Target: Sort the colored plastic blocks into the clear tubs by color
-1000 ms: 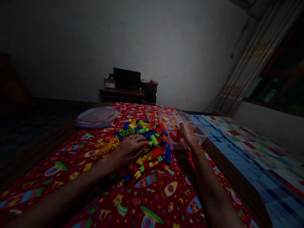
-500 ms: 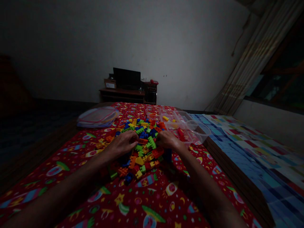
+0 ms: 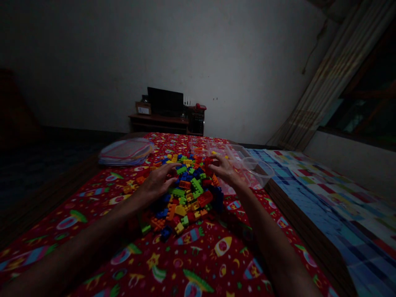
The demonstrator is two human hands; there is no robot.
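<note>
A heap of colourful plastic building bricks [image 3: 185, 198] lies on a red patterned cloth [image 3: 173, 268]. Over the heap's left side is my left hand [image 3: 157, 180], its thumb and fingers apart, with bricks beneath it. My right hand [image 3: 224, 170] reaches to the far right of the heap, thumb and fingertips around a red building brick [image 3: 208, 162]; dim light blurs the exact contact. Just beyond that hand sits a clear compartment tray [image 3: 201, 142], partly covered by it.
A round clear tub [image 3: 262, 171] stands right of the tray. Stacked clear lids [image 3: 125, 152] lie at the far left. A checked bed cover [image 3: 309, 198] is to the right. Against the wall, a low stand [image 3: 159, 119] holds a dark screen [image 3: 165, 102].
My right hand has moved up and away from me, to a red brick at the heap's far right. My left hand has shifted slightly left and its fingers have spread.
</note>
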